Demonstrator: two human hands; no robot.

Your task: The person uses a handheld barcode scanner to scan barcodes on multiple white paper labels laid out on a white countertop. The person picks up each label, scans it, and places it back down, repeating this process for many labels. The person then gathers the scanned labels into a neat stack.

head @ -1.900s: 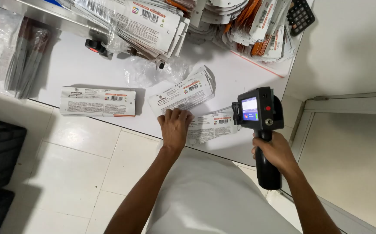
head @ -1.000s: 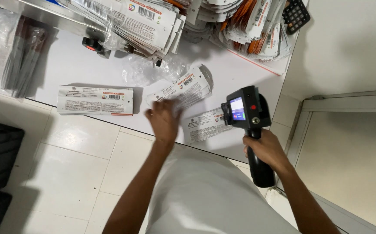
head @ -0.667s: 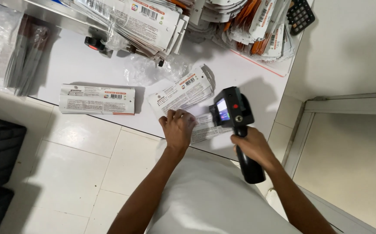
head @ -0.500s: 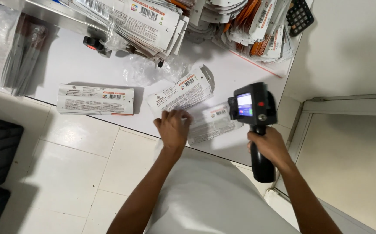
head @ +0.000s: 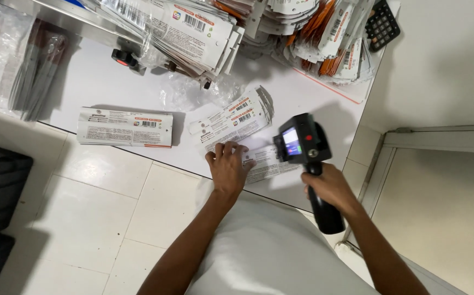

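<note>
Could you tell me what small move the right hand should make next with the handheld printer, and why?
Probably lower the handheld printer onto the flat packet just below it. The left hand already pins that packet's near end against the white table, while the right hand holds the printer by its handle just above the packet's free end.

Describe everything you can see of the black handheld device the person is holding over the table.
The handheld device is black and looks like plastic, shaped like a pistol: a boxy head on a long thick handle. The head carries a small lit screen facing the camera and a red button beside it. The right hand grips the handle midway, leaving its lower end free. The head hangs just above the white table, next to a flat printed packet that the left hand presses down.
</note>
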